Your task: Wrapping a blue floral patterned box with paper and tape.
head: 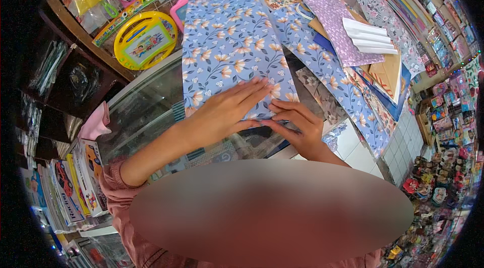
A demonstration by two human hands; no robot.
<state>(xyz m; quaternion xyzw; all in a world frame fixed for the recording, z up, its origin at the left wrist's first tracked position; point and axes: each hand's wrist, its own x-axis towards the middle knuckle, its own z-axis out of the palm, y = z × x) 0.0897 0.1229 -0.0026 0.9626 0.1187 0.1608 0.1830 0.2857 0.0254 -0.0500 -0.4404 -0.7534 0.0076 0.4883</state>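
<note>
A large piece of blue floral wrapping paper (234, 45), printed with cream-orange blossoms and dark leaves, lies before me on a glass-topped counter (151, 105). What may be inside or under it is hidden. My left hand (227, 109) rests across the paper's near part, fingers stretched over the top and thumb along the near edge. Close beside it, my right hand (300, 120) pinches that same edge near the right corner, fingers bent above and thumb at the rim. The two thumbs nearly meet.
Further wrapping paper (332, 75), a purple floral packet (336, 29) and pleated white paper (368, 36) lie to the right. Toy drawing boards (145, 40) stand along the far side. Boxes (92, 173) and a pink cloth (96, 120) sit at left. Merchandise (435, 181) crowds the right.
</note>
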